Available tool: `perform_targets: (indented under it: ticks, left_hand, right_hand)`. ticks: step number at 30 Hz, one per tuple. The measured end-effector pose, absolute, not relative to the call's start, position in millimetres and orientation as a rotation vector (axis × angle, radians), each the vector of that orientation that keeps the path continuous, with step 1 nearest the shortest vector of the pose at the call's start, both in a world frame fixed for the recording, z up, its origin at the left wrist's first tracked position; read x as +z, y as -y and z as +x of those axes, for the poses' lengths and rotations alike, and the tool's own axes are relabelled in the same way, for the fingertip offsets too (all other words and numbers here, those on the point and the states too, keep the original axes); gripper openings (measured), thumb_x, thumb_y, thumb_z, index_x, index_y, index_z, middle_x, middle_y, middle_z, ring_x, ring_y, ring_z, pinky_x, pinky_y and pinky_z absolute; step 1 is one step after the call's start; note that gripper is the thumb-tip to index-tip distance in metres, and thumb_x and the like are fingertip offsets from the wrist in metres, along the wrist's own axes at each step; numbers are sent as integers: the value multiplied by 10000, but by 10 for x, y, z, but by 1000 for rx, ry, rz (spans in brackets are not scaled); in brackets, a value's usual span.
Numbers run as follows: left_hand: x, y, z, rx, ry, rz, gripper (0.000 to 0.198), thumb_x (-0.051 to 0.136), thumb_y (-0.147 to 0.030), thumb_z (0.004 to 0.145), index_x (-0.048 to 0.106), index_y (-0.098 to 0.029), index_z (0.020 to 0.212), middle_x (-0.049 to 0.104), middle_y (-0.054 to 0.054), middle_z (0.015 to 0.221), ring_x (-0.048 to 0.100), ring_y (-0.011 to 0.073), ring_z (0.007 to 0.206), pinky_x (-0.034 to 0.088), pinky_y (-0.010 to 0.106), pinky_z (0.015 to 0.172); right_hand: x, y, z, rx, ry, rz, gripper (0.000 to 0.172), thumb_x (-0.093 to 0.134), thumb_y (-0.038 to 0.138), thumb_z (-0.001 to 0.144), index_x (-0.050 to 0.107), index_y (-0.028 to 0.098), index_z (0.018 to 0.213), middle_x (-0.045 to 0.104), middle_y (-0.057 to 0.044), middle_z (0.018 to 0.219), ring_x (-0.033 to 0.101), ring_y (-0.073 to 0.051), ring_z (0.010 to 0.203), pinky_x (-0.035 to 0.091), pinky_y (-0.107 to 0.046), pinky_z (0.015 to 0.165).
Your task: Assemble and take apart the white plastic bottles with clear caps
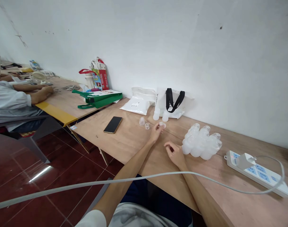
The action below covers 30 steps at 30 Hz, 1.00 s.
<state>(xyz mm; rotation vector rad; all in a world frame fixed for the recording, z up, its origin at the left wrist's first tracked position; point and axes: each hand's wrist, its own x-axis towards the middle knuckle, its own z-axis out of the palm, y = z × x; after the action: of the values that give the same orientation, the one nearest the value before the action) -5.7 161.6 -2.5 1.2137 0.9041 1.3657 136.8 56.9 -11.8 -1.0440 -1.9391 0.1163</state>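
My left hand (156,132) is closed at the fingertips on a small translucent white cup-like piece (162,125), just above or on the wooden table; its exact kind is too small to tell. My right hand (175,153) rests nearer to me with its fingers curled in, and nothing shows in them. Beyond my left hand stand two frosted white bottles (165,117). To its left are a clear cap (142,121) and some small white rings (147,126). A cluster of frosted bottles with clear domed tops (200,143) stands right of my right hand.
A phone (113,125) lies at the left. White plastic packages (138,104) and a black-handled bag (174,105) lie against the wall. At right is a power strip (259,173); its cable (125,180) crosses before me. A co-worker's arms (37,91) rest at another table.
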Motion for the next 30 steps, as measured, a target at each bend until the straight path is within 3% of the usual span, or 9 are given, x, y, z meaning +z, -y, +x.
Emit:
perform_targets:
  ticks: [2, 7, 18, 23, 26, 30]
  left_hand:
    - [-20, -1549, -89, 1294, -1001, 1545, 256, 710, -447, 821, 619, -208, 846, 635, 26, 953, 591, 187, 896, 496, 341, 904]
    - [14, -1415, -138, 897, -1266, 2334, 308, 624, -497, 897, 629, -220, 763, 645, 62, 1033, 590, 240, 1040, 444, 376, 997]
    - [41, -1386, -191, 853, -1254, 2337, 423, 603, -537, 911, 597, -213, 639, 660, 33, 866, 623, 204, 806, 458, 316, 789]
    - [65, -1380, -288, 872, -1230, 2350, 406, 541, -509, 958, 656, -214, 705, 681, 43, 937, 622, 195, 824, 465, 297, 782]
    - [74, -1406, -362, 1007, -1362, 2360, 365, 476, -441, 1003, 677, -216, 796, 670, 71, 988, 615, 218, 949, 458, 329, 909]
    - [59, -1470, -467, 1089, -1665, 2364, 225, 476, -352, 1003, 653, -214, 1009, 620, 111, 1224, 551, 256, 1182, 394, 394, 1062]
  right_hand:
    - [-114, -567, 1371, 106, 1956, -1031, 215, 462, 161, 924, 642, 237, 832, 626, 27, 646, 559, -144, 540, 415, -268, 590]
    - [-92, -559, 1362, 104, 1966, -997, 221, 458, 142, 917, 642, 236, 838, 686, 15, 715, 607, -149, 577, 449, -268, 621]
    - [-64, -544, 1349, 86, 1958, -998, 231, 453, 138, 927, 641, 236, 835, 703, 7, 731, 632, -154, 603, 461, -269, 640]
    - [-66, -546, 1356, 74, 1965, -1001, 233, 450, 144, 932, 642, 234, 835, 705, 0, 735, 625, -154, 599, 451, -269, 629]
    - [-83, -554, 1363, 65, 1966, -1013, 229, 457, 146, 932, 645, 233, 835, 685, 3, 695, 609, -154, 572, 434, -272, 606]
    - [-109, -566, 1367, 66, 1957, -1023, 227, 465, 147, 927, 654, 233, 837, 679, 3, 677, 599, -154, 552, 427, -271, 595]
